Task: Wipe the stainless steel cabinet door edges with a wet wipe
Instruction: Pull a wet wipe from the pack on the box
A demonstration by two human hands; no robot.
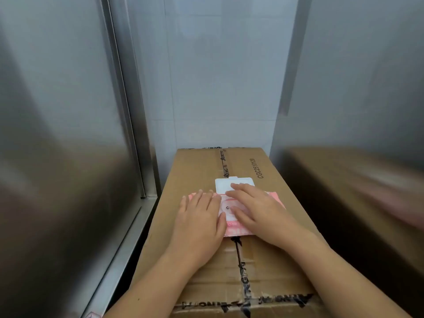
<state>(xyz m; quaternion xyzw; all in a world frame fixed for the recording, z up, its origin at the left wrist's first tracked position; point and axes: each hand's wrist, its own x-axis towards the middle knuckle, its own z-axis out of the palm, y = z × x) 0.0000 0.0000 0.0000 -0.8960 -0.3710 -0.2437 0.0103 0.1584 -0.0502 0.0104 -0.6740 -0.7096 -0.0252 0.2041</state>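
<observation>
In the head view, our left hand (199, 216) lies flat with straight fingers, pressing the pack (231, 230) onto the box (252, 166). Our right hand (254, 207) rests loose by the open lid (223, 185), gripping nothing. The door (68, 134) stands unwiped at our left. If we pull hard, several wipes may come out, or the pack may slide.

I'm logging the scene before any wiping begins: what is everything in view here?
wet wipe pack: one, pink, lying on the box top, its white lid flipped open
cardboard box: one, brown, taped, centre
steel cabinet door: one, silver, left
steel panel: one, silver, right, reflecting the box
tiled wall: one, white, behind the box
left hand: one, resting flat on the pack's left side
right hand: one, fingers lying across the pack and lid
</observation>
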